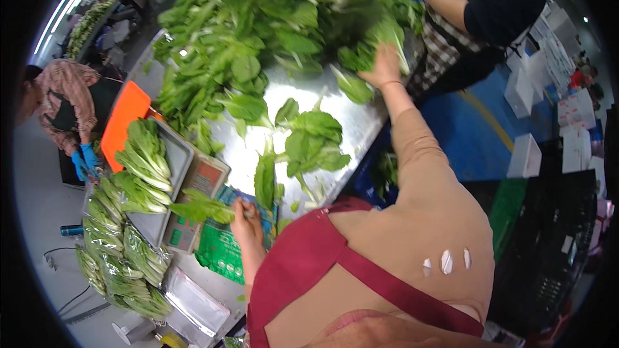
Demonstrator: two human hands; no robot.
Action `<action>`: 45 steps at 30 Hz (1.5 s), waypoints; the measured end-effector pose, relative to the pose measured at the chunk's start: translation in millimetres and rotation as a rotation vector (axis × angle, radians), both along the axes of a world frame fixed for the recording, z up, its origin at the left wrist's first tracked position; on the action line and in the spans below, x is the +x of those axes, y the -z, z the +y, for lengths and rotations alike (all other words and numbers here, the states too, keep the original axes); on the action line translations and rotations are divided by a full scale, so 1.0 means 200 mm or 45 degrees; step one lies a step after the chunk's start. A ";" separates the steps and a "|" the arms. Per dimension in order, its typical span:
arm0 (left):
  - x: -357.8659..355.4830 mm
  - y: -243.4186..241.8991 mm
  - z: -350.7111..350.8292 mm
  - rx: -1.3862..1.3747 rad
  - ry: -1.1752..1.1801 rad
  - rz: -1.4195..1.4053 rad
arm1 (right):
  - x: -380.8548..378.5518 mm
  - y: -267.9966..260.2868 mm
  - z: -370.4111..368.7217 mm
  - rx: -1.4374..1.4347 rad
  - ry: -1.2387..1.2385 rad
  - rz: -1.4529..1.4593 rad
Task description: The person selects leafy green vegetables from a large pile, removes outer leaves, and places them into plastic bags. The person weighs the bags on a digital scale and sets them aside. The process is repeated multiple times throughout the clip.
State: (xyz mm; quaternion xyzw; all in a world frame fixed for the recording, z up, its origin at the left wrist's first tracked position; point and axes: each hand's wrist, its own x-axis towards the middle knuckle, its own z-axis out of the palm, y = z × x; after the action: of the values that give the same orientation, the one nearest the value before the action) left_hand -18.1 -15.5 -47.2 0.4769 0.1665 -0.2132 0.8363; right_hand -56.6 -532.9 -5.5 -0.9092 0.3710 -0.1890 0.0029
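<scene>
My left hand (247, 220) is closed around the stem end of a small leafy green (205, 207), whose leaves point toward the digital scale (205, 176). At the upper right my right hand (385, 65) reaches out with spread fingers against leafy greens (391, 34) at the edge of the pile; whether it grips any is unclear. A large heap of leafy greens (242, 29) covers the far part of the metal table (300, 89). Loose leaves (314, 140) lie nearer me. On the scale, a grey tray (181, 157) holds bunches of greens (145, 164).
An orange plastic basket (126, 118) stands behind the tray. Bagged greens (121, 256) and a stack of clear bags (196, 299) lie at the lower left. A green printed bag (223, 246) is beside the scale. Co-workers with blue gloves stand at the upper right and left.
</scene>
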 end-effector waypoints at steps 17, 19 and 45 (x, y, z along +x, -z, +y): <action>-0.14 -0.04 -0.07 0.006 0.141 0.025 | -0.02 0.18 -0.22 0.647 0.322 -0.195; -0.14 -0.05 -0.08 0.017 0.160 -0.023 | -0.10 0.21 -0.24 1.127 0.152 -0.606; 0.78 -0.68 0.82 0.121 -0.605 -0.431 | -0.17 0.14 1.45 0.806 -1.686 -0.027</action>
State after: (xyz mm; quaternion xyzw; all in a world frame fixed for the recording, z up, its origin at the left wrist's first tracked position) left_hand 138.5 147.7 89.4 0.4919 0.1416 0.0793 0.8554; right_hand -91.6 -242.9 -33.5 -0.8967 -0.2192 -0.0400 0.3826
